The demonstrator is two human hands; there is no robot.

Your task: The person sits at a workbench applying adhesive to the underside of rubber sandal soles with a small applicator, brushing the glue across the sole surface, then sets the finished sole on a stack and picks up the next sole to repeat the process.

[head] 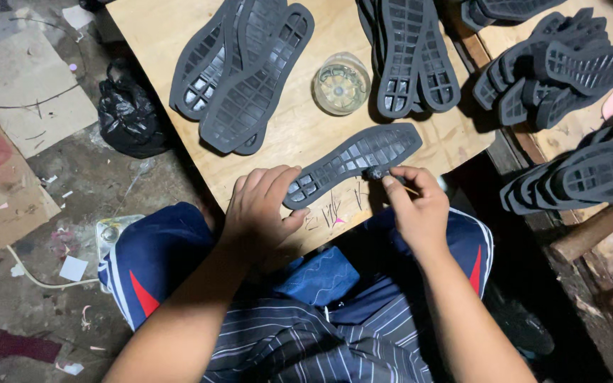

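Observation:
A grey rubber shoe sole [355, 159] lies ribbed side up on the wooden board [299, 128], near its front edge. My left hand [260, 206] presses down on the sole's heel end, fingers spread over it. My right hand [413, 202] pinches a small brush [377, 172] with a dark tip, and that tip touches the sole's near edge around its middle. A thin wooden handle sticks out past my fingers to the right.
A round clear jar [340, 85] stands behind the sole. Stacks of grey soles [243, 71] lie at the board's back left, more soles [409, 57] at the back middle, further piles [569, 67] on the right. A black bag [130, 113] sits on the littered floor at left.

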